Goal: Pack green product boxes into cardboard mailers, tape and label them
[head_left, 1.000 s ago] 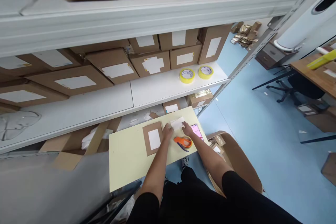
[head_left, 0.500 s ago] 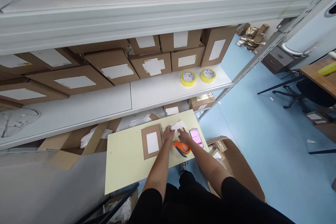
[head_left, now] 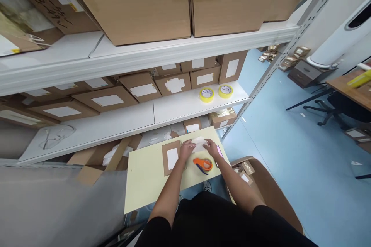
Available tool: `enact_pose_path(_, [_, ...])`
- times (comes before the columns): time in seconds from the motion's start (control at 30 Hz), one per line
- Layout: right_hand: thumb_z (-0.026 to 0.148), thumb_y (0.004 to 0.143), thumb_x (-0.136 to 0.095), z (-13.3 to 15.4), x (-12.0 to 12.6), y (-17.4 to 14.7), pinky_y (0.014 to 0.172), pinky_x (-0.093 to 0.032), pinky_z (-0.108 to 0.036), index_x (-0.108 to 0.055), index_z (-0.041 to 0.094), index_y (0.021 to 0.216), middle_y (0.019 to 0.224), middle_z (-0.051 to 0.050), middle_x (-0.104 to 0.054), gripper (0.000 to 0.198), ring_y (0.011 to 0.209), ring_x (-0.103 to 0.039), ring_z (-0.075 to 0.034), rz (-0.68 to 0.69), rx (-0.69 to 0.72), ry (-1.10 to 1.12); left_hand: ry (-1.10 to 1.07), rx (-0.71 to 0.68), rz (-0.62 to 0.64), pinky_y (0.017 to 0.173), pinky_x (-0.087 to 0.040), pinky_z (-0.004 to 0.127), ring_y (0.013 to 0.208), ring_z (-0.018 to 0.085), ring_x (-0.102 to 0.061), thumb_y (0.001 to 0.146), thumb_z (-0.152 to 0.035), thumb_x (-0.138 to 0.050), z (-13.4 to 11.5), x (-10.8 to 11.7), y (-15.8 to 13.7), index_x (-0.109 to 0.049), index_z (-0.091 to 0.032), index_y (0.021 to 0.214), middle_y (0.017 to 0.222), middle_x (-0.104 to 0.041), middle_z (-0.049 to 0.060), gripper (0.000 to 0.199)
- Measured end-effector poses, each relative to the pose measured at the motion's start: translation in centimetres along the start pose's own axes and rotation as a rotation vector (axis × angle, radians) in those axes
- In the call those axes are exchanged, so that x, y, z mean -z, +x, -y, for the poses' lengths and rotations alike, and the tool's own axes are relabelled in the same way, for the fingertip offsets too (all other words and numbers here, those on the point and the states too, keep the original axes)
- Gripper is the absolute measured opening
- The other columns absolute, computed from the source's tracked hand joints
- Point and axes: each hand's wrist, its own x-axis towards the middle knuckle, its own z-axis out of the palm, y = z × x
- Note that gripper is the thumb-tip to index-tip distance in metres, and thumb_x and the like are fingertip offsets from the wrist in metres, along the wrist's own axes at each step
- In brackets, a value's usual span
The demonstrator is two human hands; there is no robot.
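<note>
My left hand (head_left: 187, 149) and my right hand (head_left: 212, 148) pinch a thin white sheet (head_left: 199, 144) from its two sides, over the far part of a pale yellow board (head_left: 145, 177). Just nearer to me on the board lies an orange hand-held tape dispenser (head_left: 203, 164) with a dark blue part. A flat brown cardboard box (head_left: 167, 157) bearing a white label (head_left: 172, 158) rests left of my left hand. Beside my right hand, a phone (head_left: 219, 150) with a pink screen is partly covered by the hand and forearm.
Beyond the board, a white shelf (head_left: 179, 111) carries two yellow tape rolls (head_left: 206, 94) (head_left: 225, 91) and several labelled cartons (head_left: 144, 87). Large boxes (head_left: 139, 4) stand above. An open carton (head_left: 269, 189) is at my right. Another open box (head_left: 100, 158) sits left, below the shelf.
My view has tilted up, showing more of the upper shelf. My hands have spread apart to the sides of the white sheet, and my right hand now partly covers the phone.
</note>
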Motion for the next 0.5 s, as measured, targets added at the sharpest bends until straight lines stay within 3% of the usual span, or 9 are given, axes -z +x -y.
enact_pose_path(0.07, [0.051,0.073,-0.070,0.8,0.5,-0.5,0.082,-0.056,-0.038,-0.069,0.022,0.095,0.084,-0.002,-0.070,0.037,0.083,-0.065,-0.024,0.007,0.038,0.045,-0.006,-0.034,-0.029,0.115,-0.042,0.047,0.127,0.029,-0.061,0.082,-0.031,-0.074,-1.1,0.7,-0.4,-0.083,-0.023,0.088,0.126,-0.074,0.012,0.013])
enact_pose_path(0.13, [0.052,0.075,-0.069,1.7,1.0,-1.0,0.081,-0.056,-0.039,-0.069,0.021,0.093,0.085,-0.004,-0.071,0.036,0.081,-0.065,-0.024,0.030,0.059,0.081,0.003,-0.022,-0.040,0.108,-0.048,0.043,0.114,0.027,-0.066,0.081,-0.033,-0.074,-2.2,1.4,-0.7,-0.081,-0.023,0.086,0.113,-0.077,0.010,0.013])
enact_pose_path(0.2, [0.048,0.075,-0.071,2.8,1.6,-1.7,0.087,-0.056,-0.042,-0.071,0.020,0.107,0.103,-0.008,-0.073,0.043,0.091,-0.067,-0.026,0.028,0.100,0.074,0.015,0.026,-0.029,0.094,-0.053,0.040,0.096,0.025,-0.069,0.081,-0.036,-0.072,-3.1,2.2,-0.9,-0.080,-0.022,0.087,0.097,-0.078,0.008,0.017])
enact_pose_path(0.3, [0.038,0.071,-0.077,4.6,2.1,-3.1,0.109,-0.048,-0.049,-0.064,0.025,0.135,0.140,-0.011,-0.063,0.067,0.124,-0.061,-0.031,0.025,0.266,-0.007,0.004,0.088,0.011,0.079,-0.054,0.036,0.079,0.023,-0.068,0.080,-0.040,-0.071,-4.6,3.0,-1.2,-0.079,-0.019,0.088,0.084,-0.076,0.006,0.023])
enact_pose_path(0.4, [0.035,0.063,-0.086,6.2,1.6,-4.8,0.123,-0.034,-0.049,-0.063,0.027,0.141,0.152,-0.010,-0.056,0.082,0.145,-0.046,-0.033,0.157,0.425,-0.088,-0.093,0.084,0.028,0.078,-0.055,0.035,0.082,0.022,-0.069,0.077,-0.043,-0.076,-6.0,3.0,-1.1,-0.079,-0.018,0.095,0.092,-0.077,0.007,0.031])
enact_pose_path(0.5, [0.041,0.073,-0.080,6.8,0.6,-5.8,0.119,-0.040,-0.048,-0.069,0.028,0.133,0.143,-0.009,-0.064,0.062,0.135,-0.056,-0.032,0.160,0.382,-0.053,-0.279,0.111,0.095,0.079,-0.057,0.036,0.085,0.023,-0.072,0.081,-0.051,-0.075,-7.1,2.4,-0.8,-0.075,-0.016,0.115,0.100,-0.078,0.011,0.049])
